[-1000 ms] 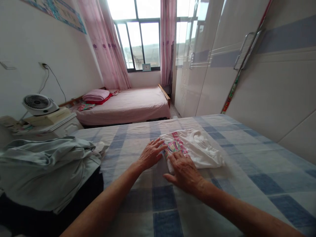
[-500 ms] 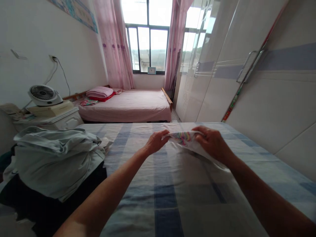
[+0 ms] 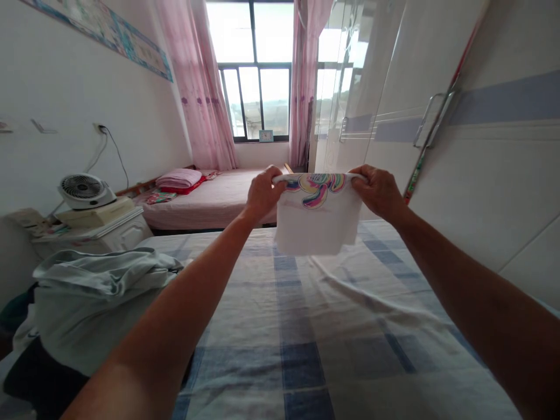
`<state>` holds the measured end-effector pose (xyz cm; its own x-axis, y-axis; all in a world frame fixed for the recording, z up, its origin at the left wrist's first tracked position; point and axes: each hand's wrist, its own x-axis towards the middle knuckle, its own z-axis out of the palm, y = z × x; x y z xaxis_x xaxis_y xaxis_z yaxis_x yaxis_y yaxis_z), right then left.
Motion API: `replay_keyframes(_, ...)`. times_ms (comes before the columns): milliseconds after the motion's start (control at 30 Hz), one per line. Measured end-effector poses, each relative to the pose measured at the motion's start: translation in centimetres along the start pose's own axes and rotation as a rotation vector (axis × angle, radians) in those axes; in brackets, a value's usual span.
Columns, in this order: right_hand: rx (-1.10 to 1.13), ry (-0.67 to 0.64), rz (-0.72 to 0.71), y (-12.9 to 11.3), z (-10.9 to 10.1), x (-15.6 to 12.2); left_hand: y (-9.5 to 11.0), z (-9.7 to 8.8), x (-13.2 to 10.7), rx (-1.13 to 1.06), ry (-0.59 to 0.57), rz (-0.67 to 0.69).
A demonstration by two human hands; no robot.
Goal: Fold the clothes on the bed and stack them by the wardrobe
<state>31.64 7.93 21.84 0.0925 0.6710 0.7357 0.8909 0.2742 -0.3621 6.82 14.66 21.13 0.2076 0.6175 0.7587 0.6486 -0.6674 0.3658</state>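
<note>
A white piece of clothing (image 3: 319,230) with a colourful curved print hangs folded in the air above the bed. My left hand (image 3: 265,191) pinches its upper left corner, and my right hand (image 3: 377,189) grips the upper right one. Between them the top edge is pulled nearly straight, while the lower part hangs free over the plaid sheet. Whether it is a T-shirt cannot be made out. Left of my left forearm lies a heap of pale grey-green clothes (image 3: 100,315), with dark cloth (image 3: 41,373) beneath.
The blue-and-white plaid bed (image 3: 245,326) fills the foreground, its sheet wrinkled. A fan (image 3: 86,191) stands on a box atop a white cabinet (image 3: 118,230) at left. Behind is a pink bed (image 3: 219,195) below the window. Glossy wardrobe doors (image 3: 494,175) line the right side.
Both hands have risen from near the sheet, lifting the white clothing off the bed so that it hangs down. The camera view has tilted up slightly.
</note>
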Motion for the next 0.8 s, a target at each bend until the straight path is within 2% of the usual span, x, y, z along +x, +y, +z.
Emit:
replay_keyframes(67, 0.030, 0.017, -0.015, -0.8, -0.1, -0.8, 0.4, -1.7, -0.2, 0.032, 0.055, 0.060)
replay_keyframes(100, 0.046, 0.003, -0.016, -1.2, -0.2, -1.8, 0.5, -2.7, -1.1, 0.054, 0.051, 0.084)
replay_keyframes(167, 0.091, -0.094, -0.015, -1.7, -0.4, -4.9, 0.6, -4.7, -4.3, 0.104, -0.042, 0.114)
replay_keyframes(233, 0.182, -0.303, -0.033, -1.7, -0.5, -8.7, 0.3, -6.3, -8.9, 0.151, -0.282, 0.116)
replay_keyframes(300, 0.329, -0.609, -0.085, -0.7, -0.2, -12.2, -0.4, -7.2, -13.6, 0.141, -0.622, 0.126)
replay_keyframes(367, 0.384, -0.780, -0.065, 1.4, 0.4, -14.6, -1.6, -7.2, -17.3, 0.069, -0.821, 0.085)
replay_keyframes(400, 0.350, -0.785, -0.026, 2.8, 0.9, -15.2, -2.3, -6.8, -18.5, 0.028, -0.851, 0.051)
replay_keyframes(467, 0.169, -0.681, 0.082, 6.4, 2.4, -15.7, -4.2, -5.5, -19.7, 0.012, -0.786, -0.032)
replay_keyframes(567, -0.189, -0.581, 0.203, 12.3, 5.3, -15.4, -7.7, -2.8, -19.8, 0.143, -0.625, -0.147)
replay_keyframes(700, -0.445, -0.638, 0.344, 18.5, 8.6, -14.9, -12.0, 0.6, -19.9, 0.345, -0.609, -0.239)
replay_keyframes(800, -0.493, -0.669, 0.383, 21.4, 9.7, -14.1, -13.7, 2.0, -20.5, 0.438, -0.626, -0.263)
